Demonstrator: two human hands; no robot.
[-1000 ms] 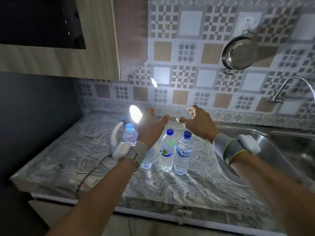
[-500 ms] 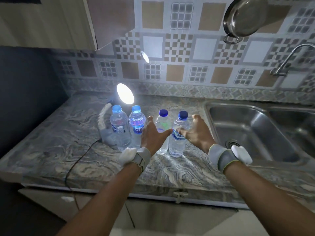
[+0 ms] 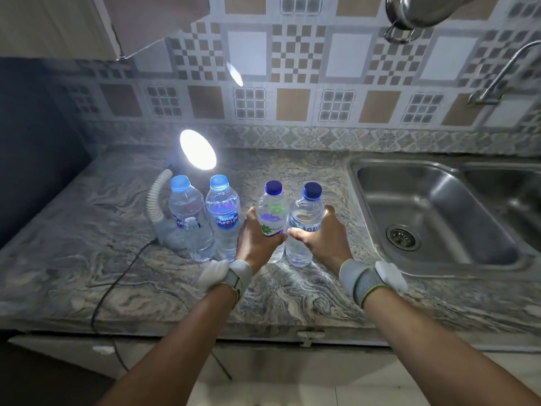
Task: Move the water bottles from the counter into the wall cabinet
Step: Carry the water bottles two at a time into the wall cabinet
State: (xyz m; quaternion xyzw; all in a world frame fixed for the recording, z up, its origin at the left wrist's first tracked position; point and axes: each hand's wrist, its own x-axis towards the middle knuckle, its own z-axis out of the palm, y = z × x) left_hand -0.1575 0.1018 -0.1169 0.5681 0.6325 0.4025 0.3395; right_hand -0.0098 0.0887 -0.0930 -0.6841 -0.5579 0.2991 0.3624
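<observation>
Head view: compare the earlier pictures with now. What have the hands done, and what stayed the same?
Both hands dropped from hovering open over the counter onto the dark-capped pair. The left hand now grips the green-labelled bottle, and the right hand grips the Aqua bottle. Neither is lifted yet. The Nestle bottle, the leftmost bottle and the lit lamp stayed put.
</observation>
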